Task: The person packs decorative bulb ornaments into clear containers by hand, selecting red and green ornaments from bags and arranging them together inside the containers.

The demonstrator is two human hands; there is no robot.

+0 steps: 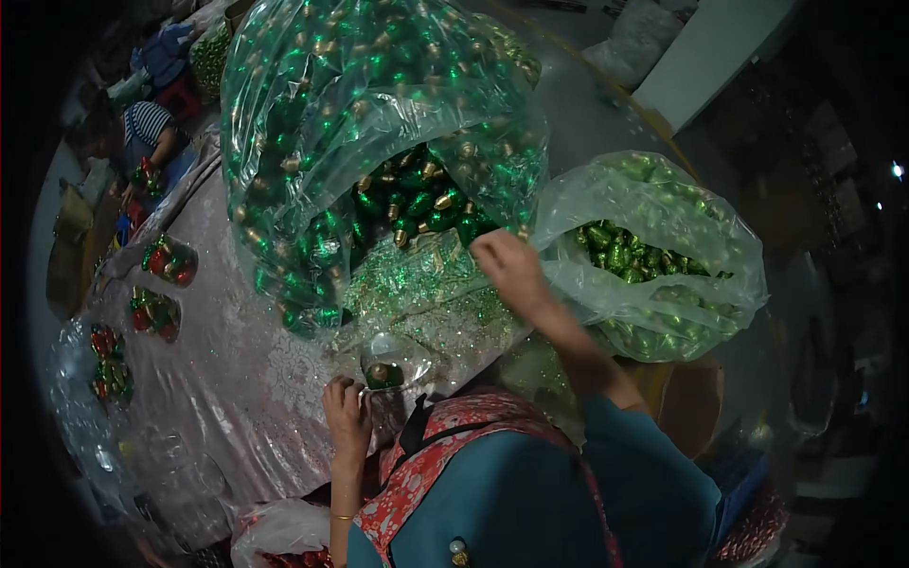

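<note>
At the table's near edge my left hand (347,417) has its fingers closed on the rim of a clear plastic container (409,358). Inside that container lies one dark green bulb-shaped ornament with a gold cap (383,376). My right hand (514,273) reaches forward to the mouth of a big clear plastic bag (284,161). Its fingers are pinched on a green bulb-shaped ornament (468,225) there, though the fingertips partly hide the grip. Many glittery green ornaments with gold caps (417,201) show in the bag's opening.
Right of my right arm stands an open plastic bag (663,327) of lighter green ornaments (630,254). Green glitter covers the tablecloth (275,379). Filled clear packs of red and green ornaments (170,260) stand at left. Another person (151,133) works at far left.
</note>
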